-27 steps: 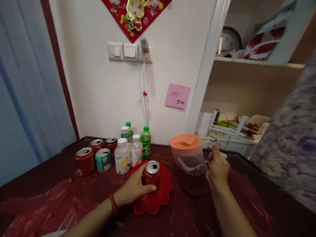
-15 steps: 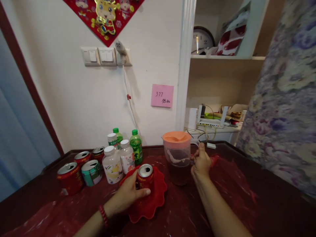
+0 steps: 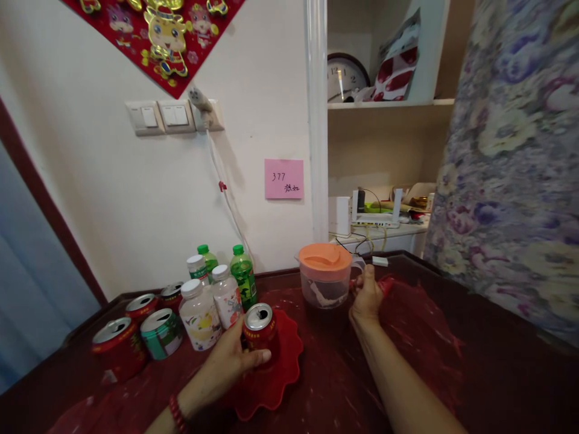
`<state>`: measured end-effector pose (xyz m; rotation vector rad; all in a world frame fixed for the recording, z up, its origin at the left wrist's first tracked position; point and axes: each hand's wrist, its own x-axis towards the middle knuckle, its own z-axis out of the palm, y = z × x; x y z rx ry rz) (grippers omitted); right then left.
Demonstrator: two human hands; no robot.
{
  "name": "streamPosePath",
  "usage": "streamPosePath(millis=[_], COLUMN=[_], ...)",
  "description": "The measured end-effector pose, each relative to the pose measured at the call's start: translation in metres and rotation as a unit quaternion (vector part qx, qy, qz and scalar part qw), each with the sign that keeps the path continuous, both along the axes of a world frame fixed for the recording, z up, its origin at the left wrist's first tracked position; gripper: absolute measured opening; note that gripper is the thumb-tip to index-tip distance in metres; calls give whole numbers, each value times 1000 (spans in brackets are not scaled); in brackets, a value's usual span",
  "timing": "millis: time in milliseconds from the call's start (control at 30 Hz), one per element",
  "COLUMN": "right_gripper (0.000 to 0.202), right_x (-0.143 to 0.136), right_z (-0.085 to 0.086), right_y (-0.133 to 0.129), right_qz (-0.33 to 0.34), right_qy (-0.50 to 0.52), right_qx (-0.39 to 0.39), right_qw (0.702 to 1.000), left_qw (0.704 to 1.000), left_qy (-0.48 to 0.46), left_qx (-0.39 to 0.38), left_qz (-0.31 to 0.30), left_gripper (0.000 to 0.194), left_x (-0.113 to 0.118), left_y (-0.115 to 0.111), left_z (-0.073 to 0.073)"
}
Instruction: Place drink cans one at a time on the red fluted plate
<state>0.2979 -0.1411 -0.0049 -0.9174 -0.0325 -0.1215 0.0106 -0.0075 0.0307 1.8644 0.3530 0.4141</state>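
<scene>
My left hand (image 3: 235,355) is wrapped round an open red can (image 3: 261,330), which stands upright over the scalloped red plate (image 3: 287,361). To the right, my right hand (image 3: 367,298) is closed on the handle of a clear pitcher (image 3: 324,283) with an orange lid (image 3: 324,259). Dark liquid shows low in the pitcher, though its lower part blends with the table. The space between pitcher and can is a short gap.
Left of the plate stand white-capped bottles (image 3: 199,316), green bottles (image 3: 244,277), a teal can (image 3: 161,334) and several red cans (image 3: 120,349). Crumpled red plastic film (image 3: 420,325) covers part of the dark table. A small white box (image 3: 380,261) lies near its back edge.
The view has shifted slightly, so the wall and shelf sit further left. My left hand still holds the can, and my right hand still grips the pitcher handle.
</scene>
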Motion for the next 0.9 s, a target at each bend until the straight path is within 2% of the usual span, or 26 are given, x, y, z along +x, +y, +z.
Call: streamPosePath(millis=[200,267,333,400,467,533,600,667,733,767,800,833,900], right_gripper=[43,40,37,36,36,34,29,26,23,29,45,64,82], right_x=[5,10,15,17,10,-11,-45,-86,-125,-141,-153,-161,-168], right_z=[-6,-1,11,33,63,97,128,150,161,164,166,167,172], right_y=[-1,-8,-19,-35,-52,-66,-74,-76,-72,-69,-66,-62,-58], right_qz=[-19,-47,-101,-171,-234,-254,-202,-109,14,75,136,183,258], right_qy=[-27,-48,-71,-96,-130,-182,-257,-339,-419,-458,-497,-507,-512], right_qx=[-69,-87,-89,-76,-56,-43,-47,-85,-167,-221,-316,-387,-490], right_qw=[997,994,988,978,962,949,944,931,893,858,797,748,657], left_qw=[1000,999,999,998,996,994,993,992,989,987,985,982,974], left_qy=[-7,-6,-15,-26,-27,-22,-25,-37,-49,-52,-51,-48,-42], left_qx=[23,30,29,27,37,58,70,77,90,99,110,124,158], left_qz=[4,17,37,55,72,85,92,97,106,115,125,136,156], left_gripper=[78,80,87,94,97,95,95,96,96,95,92,89,80], left_x=[-2,-3,-4,-5,-6,-7,-8,-9,-11,-12,-14,-15,-17], left_y=[5,4,-1,-8,-15,-20,-22,-22,-21,-21,-20,-19,-16], left_z=[-1,2,9,19,28,35,38,36,33,32,31,30,30])
